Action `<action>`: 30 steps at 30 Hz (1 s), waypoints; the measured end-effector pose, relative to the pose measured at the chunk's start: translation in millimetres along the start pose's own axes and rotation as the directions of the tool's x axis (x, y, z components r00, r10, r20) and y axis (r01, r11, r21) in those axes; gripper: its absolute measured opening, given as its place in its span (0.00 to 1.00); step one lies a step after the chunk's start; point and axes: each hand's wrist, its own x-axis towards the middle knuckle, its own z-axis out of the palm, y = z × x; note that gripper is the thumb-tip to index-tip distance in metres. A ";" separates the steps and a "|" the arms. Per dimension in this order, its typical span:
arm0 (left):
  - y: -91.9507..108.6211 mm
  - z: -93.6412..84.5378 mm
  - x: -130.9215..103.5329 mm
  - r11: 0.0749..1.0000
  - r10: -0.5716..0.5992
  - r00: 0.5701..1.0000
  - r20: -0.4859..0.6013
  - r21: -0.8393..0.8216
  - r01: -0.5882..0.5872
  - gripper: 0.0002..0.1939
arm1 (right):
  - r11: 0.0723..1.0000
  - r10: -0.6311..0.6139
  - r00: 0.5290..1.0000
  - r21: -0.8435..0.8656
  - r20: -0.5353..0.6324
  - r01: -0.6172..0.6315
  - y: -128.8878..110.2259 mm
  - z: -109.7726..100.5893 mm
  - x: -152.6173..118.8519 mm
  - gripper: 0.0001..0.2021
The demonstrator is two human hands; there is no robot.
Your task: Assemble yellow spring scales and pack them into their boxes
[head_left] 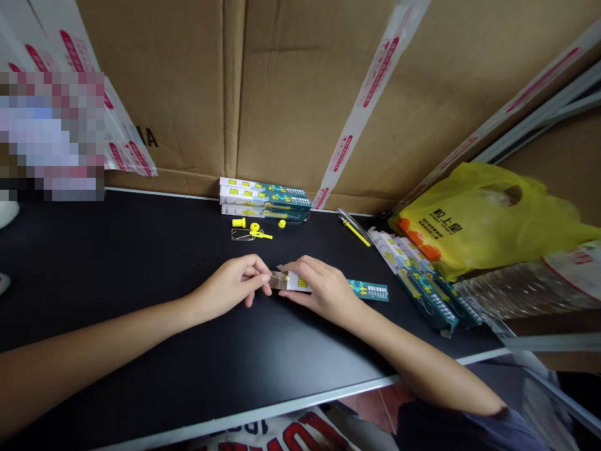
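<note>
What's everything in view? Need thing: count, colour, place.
Table: 1, black, under the hands
Stacked boxes: at least 3, white/teal, back centre
Right-hand boxes: 2, white/teal, right side
Held box: 1, white/teal, under right hand
Loose plastic parts: 4, yellow, before the stack
Bent wire: silvery, beside those parts; count unclear
Rod: 1, yellow, by a clear tube, right of stack
Bag: 1, yellow, far right
Clear ribbed plastic: count unclear, below bag
Cardboard: brown, taped, behind table
White objects: 2, left edge, cut off
Pixelated patch: upper left, unreadable
Hook wire: 1, silvery, at left fingertips
Patterned clothing: bottom
Hands: left, right, centre
</note>
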 end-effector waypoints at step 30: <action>-4.1 14.0 -1.2 0.996 0.073 0.981 -0.177 0.068 -0.062 0.05 | 1.000 -0.030 0.998 -0.003 0.048 0.030 -16.3 3.6 4.2 0.21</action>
